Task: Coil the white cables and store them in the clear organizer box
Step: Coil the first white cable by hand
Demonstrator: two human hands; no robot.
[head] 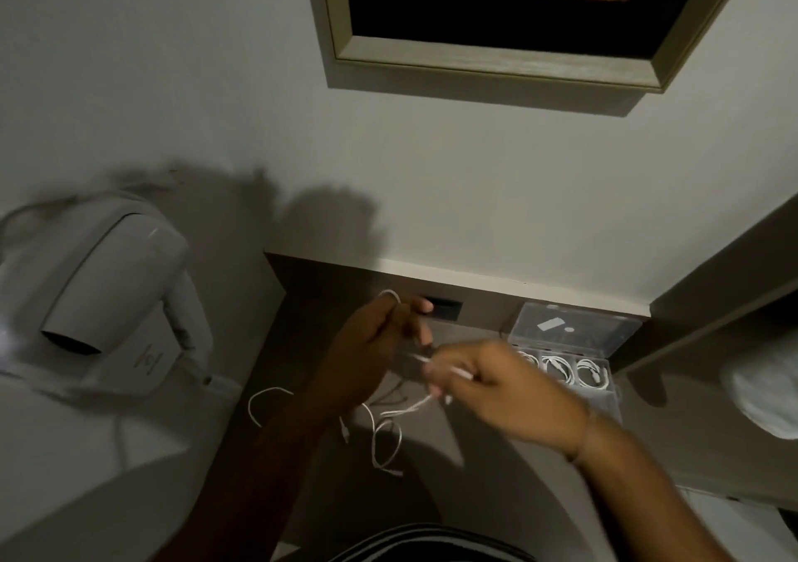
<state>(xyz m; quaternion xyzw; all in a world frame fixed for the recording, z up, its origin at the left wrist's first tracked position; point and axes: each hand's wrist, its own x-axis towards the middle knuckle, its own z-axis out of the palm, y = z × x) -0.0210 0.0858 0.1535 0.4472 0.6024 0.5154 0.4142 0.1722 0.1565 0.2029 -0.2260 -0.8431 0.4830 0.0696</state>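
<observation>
Both hands are raised over a dark wooden desk (483,488). My left hand (375,341) grips a white cable (391,295) whose loop sticks out above the fingers. My right hand (488,384) pinches the same cable's other stretch near its plug end, and the rest trails down to the desk. More loose white cables (386,440) lie tangled on the desk below the hands, one curving off to the left (263,397). The clear organizer box (570,345) stands open at the back right, with coiled white cables (591,374) in its compartments.
A white wall-mounted hair dryer (108,285) hangs at the left. A framed picture (509,17) is on the wall above. A dark socket recess (447,309) sits behind the hands. A wooden shelf edge (725,302) and a white object (768,389) are at the right.
</observation>
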